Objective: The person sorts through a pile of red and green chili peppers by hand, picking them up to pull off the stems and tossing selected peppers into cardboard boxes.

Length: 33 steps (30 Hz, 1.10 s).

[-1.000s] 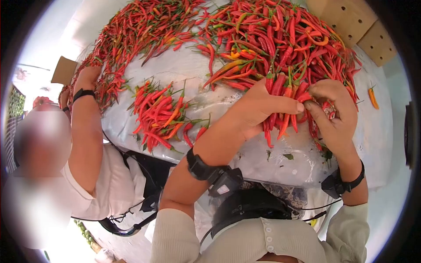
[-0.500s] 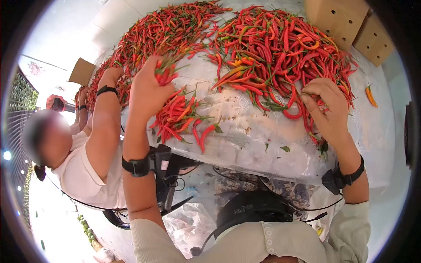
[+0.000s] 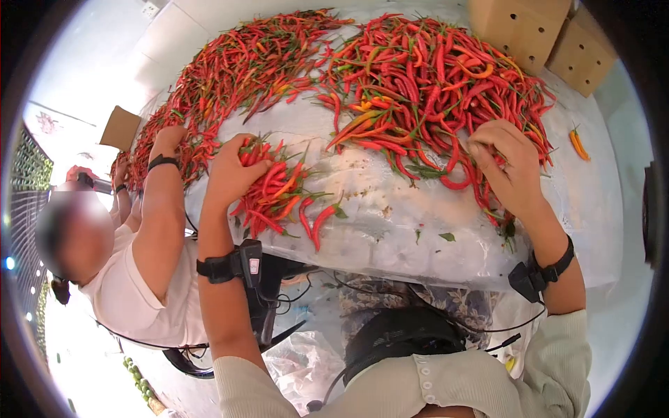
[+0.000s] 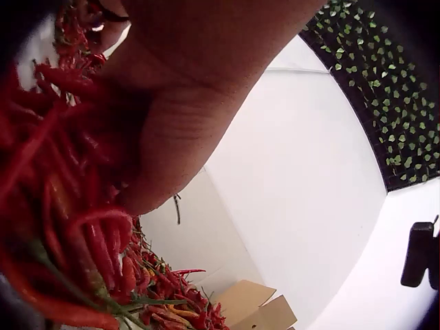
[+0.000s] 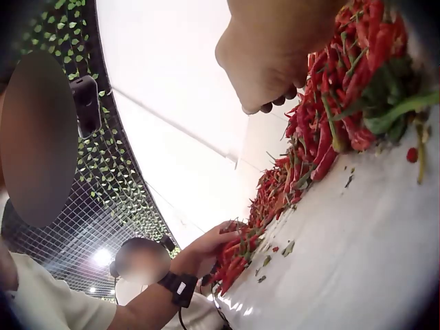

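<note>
Red chili peppers [image 3: 279,184] form a small pile at the table's front left, with my left hand [image 3: 235,172] over its far left side. The hand's thumb lies across a bunch of them, and in the left wrist view more chili peppers [image 4: 96,227] crowd under the fingers, which are partly hidden. My right hand [image 3: 512,167] is raised at the front right edge of a large heap of chili peppers [image 3: 425,76]. Its fingers are loosely bent towards the thumb, and nothing shows between them in the right wrist view.
Another long heap of chili peppers [image 3: 237,76] covers the back left, where a second person's arm [image 3: 164,188] reaches in. Cardboard boxes [image 3: 519,35] stand at the back right. One orange pepper [image 3: 579,144] lies apart on the plastic-covered table [image 3: 390,237].
My left hand has left the large heap with a bunch of chili peppers, swung left and lowered it onto the small pile. My right hand has stayed near the heap's front right edge.
</note>
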### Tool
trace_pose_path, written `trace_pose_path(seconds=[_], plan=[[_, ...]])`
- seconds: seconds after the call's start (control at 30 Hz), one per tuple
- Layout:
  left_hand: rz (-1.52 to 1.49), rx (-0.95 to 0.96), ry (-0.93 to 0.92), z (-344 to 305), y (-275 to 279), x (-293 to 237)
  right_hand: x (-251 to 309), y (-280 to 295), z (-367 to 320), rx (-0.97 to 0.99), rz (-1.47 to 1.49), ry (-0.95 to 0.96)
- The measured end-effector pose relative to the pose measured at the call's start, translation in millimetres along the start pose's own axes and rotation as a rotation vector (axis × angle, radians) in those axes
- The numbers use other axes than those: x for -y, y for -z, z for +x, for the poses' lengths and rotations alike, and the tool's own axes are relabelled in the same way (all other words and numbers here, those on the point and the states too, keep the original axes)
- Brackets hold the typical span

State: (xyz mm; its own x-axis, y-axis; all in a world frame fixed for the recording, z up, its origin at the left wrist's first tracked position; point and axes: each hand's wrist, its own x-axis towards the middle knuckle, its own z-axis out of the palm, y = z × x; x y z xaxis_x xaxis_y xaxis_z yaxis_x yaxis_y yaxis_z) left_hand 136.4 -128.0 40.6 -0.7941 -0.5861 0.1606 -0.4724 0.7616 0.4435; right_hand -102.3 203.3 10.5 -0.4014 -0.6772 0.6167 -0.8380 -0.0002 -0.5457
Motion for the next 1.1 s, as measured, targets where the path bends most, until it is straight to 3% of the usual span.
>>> trace_pose_path(seconds=[0.17,0.53,0.7,0.73,0.77,0.9,1.03,1.1], plan=[[0.235,0.013,-0.014,-1.7,-8.9,-8.1,-4.3,2.6,0.4,-0.017,-0.015,0.007],[0.28,-0.003,-0.086,-6.9,-16.7,-32.2,-12.3,9.1,0.3,-0.074,-0.008,0.036],[0.304,0.039,-0.072,-8.3,-6.8,-63.7,-16.8,25.7,1.3,-0.105,0.067,-0.31],[0.308,0.059,-0.046,-8.6,-6.3,-74.6,-20.0,27.9,0.7,-0.096,0.053,-0.293],[0.332,-0.036,-0.175,-9.0,-10.2,-81.5,-24.0,29.5,0.3,-0.089,0.039,-0.276],[-0.229,0.013,-0.203,-12.6,-40.4,-137.5,-16.7,28.8,-0.8,0.013,0.008,-0.28],[-0.087,0.224,-0.491,-7.8,-88.4,-180.4,-20.2,24.9,-3.2,0.067,-0.09,-0.124],[0.003,0.188,-0.54,-4.5,-104.8,-191.9,-27.4,25.7,-4.8,0.053,-0.125,-0.094]])
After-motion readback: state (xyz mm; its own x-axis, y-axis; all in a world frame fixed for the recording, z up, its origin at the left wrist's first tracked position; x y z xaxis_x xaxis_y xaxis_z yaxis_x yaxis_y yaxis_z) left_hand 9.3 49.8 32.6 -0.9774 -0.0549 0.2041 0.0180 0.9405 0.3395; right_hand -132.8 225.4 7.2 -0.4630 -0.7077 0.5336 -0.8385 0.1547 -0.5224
